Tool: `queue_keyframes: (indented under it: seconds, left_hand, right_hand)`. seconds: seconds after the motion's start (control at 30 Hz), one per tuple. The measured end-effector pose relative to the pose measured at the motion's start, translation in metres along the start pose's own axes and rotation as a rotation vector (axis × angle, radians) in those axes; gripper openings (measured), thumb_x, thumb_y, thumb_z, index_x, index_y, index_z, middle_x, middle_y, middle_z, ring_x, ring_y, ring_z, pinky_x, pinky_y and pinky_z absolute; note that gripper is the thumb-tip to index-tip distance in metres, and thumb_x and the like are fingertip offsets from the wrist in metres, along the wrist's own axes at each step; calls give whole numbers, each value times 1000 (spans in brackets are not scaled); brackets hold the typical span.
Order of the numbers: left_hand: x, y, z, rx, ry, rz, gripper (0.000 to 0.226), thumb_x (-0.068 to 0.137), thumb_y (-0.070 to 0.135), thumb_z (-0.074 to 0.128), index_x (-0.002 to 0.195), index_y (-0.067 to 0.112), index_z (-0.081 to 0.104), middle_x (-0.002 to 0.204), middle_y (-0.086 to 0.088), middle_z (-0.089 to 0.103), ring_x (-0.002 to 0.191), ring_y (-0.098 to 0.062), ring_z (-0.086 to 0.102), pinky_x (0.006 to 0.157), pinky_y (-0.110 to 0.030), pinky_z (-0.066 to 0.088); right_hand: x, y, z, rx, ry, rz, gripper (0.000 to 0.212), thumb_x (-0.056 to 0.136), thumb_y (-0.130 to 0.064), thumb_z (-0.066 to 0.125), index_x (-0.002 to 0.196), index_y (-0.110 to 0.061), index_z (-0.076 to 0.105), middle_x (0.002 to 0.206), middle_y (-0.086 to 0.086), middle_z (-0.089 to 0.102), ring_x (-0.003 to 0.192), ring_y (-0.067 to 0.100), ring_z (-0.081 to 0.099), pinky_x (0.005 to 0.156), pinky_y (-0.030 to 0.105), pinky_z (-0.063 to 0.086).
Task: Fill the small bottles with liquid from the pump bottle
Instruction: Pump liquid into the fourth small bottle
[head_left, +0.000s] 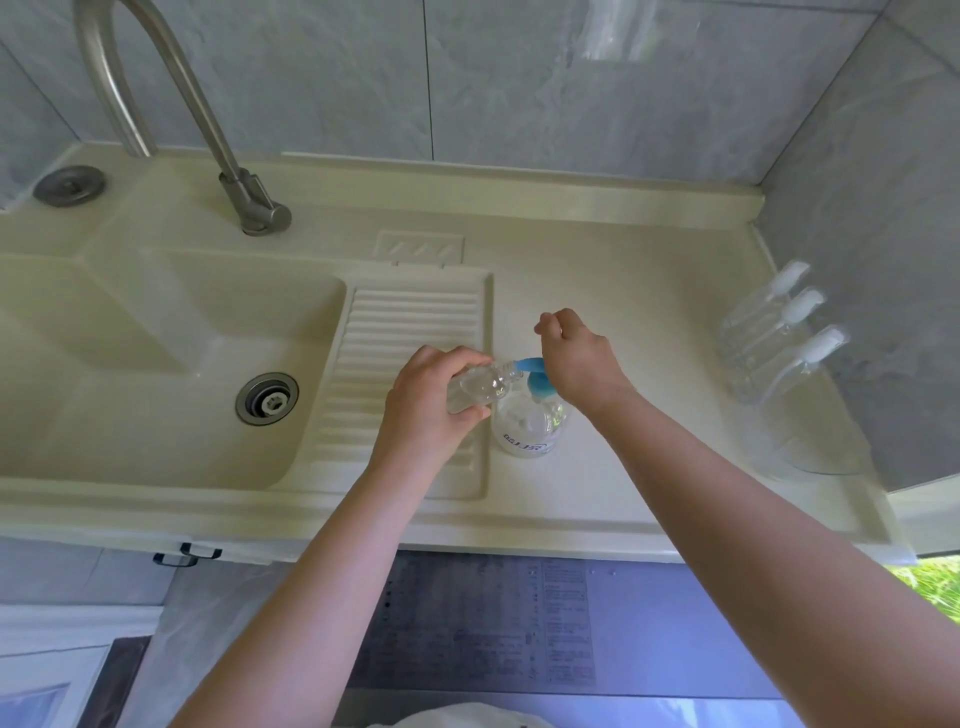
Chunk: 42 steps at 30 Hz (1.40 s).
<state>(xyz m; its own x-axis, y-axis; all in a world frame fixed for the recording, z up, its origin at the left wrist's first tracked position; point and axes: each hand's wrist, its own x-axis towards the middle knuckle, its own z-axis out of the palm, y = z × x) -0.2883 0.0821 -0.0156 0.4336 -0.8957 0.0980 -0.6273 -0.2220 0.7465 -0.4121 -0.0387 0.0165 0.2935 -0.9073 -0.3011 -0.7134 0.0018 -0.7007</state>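
A clear pump bottle (527, 426) with a blue pump head (535, 371) stands on the cream counter beside the ribbed drainboard. My left hand (431, 400) grips a small clear bottle (480, 387), tilted, with its open neck at the blue spout. My right hand (579, 364) presses down on the pump head with the heel of the palm, fingers curled loosely and holding nothing. Three more small clear bottles with white caps (774, 343) stand at the right edge of the counter by the wall.
A sink basin (156, 374) with a metal drain lies to the left, below a tall steel faucet (228, 150). The ribbed drainboard (405, 332) sits between basin and pump bottle. A clear plastic piece (815, 447) lies on the counter's right end.
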Motion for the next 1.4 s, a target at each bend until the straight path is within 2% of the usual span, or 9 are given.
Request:
queue_keyframes:
  seconds: [0.13,0.33,0.53,0.63,0.73,0.9,1.03,1.17,1.4]
  left_hand:
    - [0,-1,1,-7,6,-5,52,68,16,85,112,36,66,100,7,54,97,-12,57,95,-36,47]
    - [0,2,1,-3,-4,-9,51,69,15,84,112,36,66,100,7,54,98,-11,57,94,-34,47]
    - [0,3,-1,6,-2,-12,50,69,16,84,111,37,66,100,8,53,97,-11,57,93,-34,48]
    - [-1,4,-1,0,0,-3,51,69,16,84,111,38,66,100,9,53,98,-10,57,93,-33,48]
    - [0,3,-1,10,-5,-4,50,70,17,84,111,38,65,100,10,53,97,-10,56,93,-33,48]
    - [-1,3,-2,10,-7,-4,50,70,17,84,112,37,66,100,7,53,98,-13,57,93,-35,48]
    - [2,3,-1,11,-19,3,50,70,17,84,112,37,66,101,7,54,98,-12,57,92,-34,48]
    - [1,3,-1,25,-19,4,50,70,18,84,112,37,65,101,7,54,98,-13,57,92,-35,48]
    - [-1,2,-3,23,-6,9,51,69,17,84,112,37,65,100,7,54,98,-15,57,93,-38,48]
  right_hand:
    - [0,0,-2,16,-23,16,41,103,-40,29,127,-17,54,117,14,61,105,34,56,92,42,49]
    - [0,0,2,-40,-2,-18,31,100,-19,31,122,-12,51,110,18,63,101,40,59,87,44,52]
    - [1,1,1,-127,-6,-64,40,106,-40,27,124,-11,49,103,11,58,92,32,55,81,35,42]
    - [3,3,0,-173,-20,-71,41,106,-40,26,125,-11,49,102,11,57,105,35,59,81,35,40]
    - [2,2,0,-181,-24,-62,40,106,-38,27,125,-11,50,99,6,53,98,33,57,81,36,41]
    - [5,4,1,29,-9,28,31,100,-16,41,130,-5,45,124,14,51,92,38,53,75,39,49]
    - [3,-1,3,-14,24,-13,32,102,-29,29,119,-12,51,105,18,62,96,41,59,84,45,52]
    - [4,0,1,-50,-19,-1,35,103,-34,30,121,-15,52,106,15,60,93,34,57,80,38,48]
    - [6,-5,-15,-60,-174,64,43,99,-46,32,118,-16,55,89,6,59,66,24,58,82,38,49]
